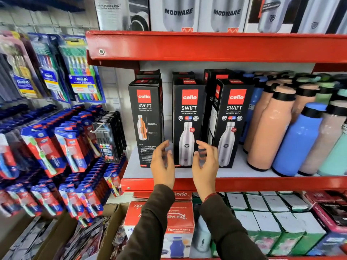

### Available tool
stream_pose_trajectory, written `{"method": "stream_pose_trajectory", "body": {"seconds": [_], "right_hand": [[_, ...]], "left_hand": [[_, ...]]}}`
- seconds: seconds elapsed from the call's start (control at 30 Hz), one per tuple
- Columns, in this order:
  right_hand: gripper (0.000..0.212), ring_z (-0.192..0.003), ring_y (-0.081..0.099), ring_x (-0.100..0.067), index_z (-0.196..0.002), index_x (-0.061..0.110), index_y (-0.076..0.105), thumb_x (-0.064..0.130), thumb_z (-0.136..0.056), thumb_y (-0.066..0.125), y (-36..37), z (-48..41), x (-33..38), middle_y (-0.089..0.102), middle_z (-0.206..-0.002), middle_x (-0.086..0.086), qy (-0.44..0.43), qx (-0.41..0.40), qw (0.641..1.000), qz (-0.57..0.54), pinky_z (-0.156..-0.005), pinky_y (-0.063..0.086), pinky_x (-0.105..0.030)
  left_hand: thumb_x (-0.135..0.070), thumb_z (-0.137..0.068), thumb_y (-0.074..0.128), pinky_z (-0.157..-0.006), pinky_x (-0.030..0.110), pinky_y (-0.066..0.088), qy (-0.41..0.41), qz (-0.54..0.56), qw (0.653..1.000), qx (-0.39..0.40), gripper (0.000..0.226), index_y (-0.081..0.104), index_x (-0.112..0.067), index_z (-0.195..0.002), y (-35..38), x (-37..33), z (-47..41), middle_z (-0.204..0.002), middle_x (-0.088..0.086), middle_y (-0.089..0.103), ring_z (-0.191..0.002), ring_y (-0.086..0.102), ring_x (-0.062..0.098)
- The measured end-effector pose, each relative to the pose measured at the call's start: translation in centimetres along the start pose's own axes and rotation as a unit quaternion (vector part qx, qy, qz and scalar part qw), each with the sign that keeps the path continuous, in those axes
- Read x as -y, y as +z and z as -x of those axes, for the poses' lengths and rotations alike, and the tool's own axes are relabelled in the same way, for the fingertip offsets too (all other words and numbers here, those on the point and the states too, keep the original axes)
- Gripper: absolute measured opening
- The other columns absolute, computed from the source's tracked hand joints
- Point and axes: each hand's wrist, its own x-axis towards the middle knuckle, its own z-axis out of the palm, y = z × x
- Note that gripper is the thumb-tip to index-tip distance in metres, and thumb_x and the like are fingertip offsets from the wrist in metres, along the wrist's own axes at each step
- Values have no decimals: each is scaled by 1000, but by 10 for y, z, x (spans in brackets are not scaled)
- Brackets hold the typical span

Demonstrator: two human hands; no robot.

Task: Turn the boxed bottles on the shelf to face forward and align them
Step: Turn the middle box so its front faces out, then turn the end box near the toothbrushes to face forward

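Three black Cello Swift bottle boxes stand upright on the red-edged shelf [244, 183]. The left box [145, 117] shows a panel with an orange bottle picture and small text. The middle box [188, 117] and the right box [231, 119] show steel-bottle fronts; the right one is turned slightly, its side panel visible. More black boxes stand behind them. My left hand [162, 164] and my right hand [205, 162] hover in front of the middle box's lower part, one at each side, fingers spread, holding nothing.
Loose peach, blue and mint bottles [293, 132] crowd the shelf to the right. Modware boxes [202, 14] fill the shelf above. Toothbrush packs [62, 139] hang at the left. Red Rishabh cartons [169, 216] and white-green boxes [272, 218] sit on the shelf below.
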Motion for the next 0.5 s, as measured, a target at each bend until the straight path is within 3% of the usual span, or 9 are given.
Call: {"method": "stream_pose_trajectory", "body": {"seconds": [0.07, 0.13, 0.23, 0.3, 0.37, 0.43, 0.5], "right_hand": [[31, -95, 58, -11, -120, 25, 62, 8, -94, 57, 5, 0, 11, 52, -108, 8, -27, 4, 1000, -13, -83, 51, -21], [31, -91, 60, -11, -119, 26, 63, 7, -95, 57, 15, 0, 22, 54, -107, 8, -45, 21, 998, -38, -79, 50, -16], [33, -97, 62, -4, -123, 19, 64, 4, -95, 56, 34, 2, 35, 61, -112, 2, -63, 48, 995, -54, -84, 49, -12], [37, -107, 61, 1, -129, 18, 61, 4, -96, 55, 48, 6, 39, 62, -121, 0, -46, 81, 993, -68, -89, 49, -12], [41, -117, 57, 3, -137, 21, 55, 7, -97, 54, 59, 12, 39, 57, -133, 0, -15, 113, 991, -74, -96, 47, -10], [46, -126, 51, -1, -143, 21, 48, 9, -99, 52, 70, 18, 36, 51, -143, -2, 23, 138, 987, -76, -104, 44, -13], [50, -133, 46, -6, -148, 18, 42, 10, -100, 50, 81, 21, 32, 47, -148, -3, 59, 157, 983, -70, -112, 42, -25]], "left_hand": [[-14, -98, 50, -84, 13, 48, 38, -9, 999, -17, 30, 58, -21, -127, -9, -4, -3, -122, -6, 62, -112, 58, 3], [-12, -98, 50, -88, 9, 44, 74, -22, 996, -38, 29, 58, -19, -125, -18, -7, -8, -119, -5, 62, -113, 57, 2], [-5, -95, 52, -100, 23, 42, 112, -63, 988, -85, 33, 56, -14, -126, -35, -6, -18, -120, 3, 57, -116, 54, 14], [-6, -94, 53, -97, 30, 44, 100, -70, 985, -118, 37, 52, -11, -131, -47, -2, -26, -123, 6, 52, -113, 52, 21], [-11, -95, 52, -94, 29, 44, 68, -55, 987, -133, 43, 45, -17, -136, -59, 1, -32, -127, -1, 47, -111, 50, 16], [-14, -96, 50, -101, 31, 43, 39, -57, 991, -113, 48, 40, -23, -142, -69, 8, -37, -131, -5, 44, -117, 48, 12], [-15, -98, 48, -112, 40, 38, 10, -78, 995, -66, 48, 38, -17, -145, -77, 19, -45, -143, 1, 44, -131, 45, 17]]}}
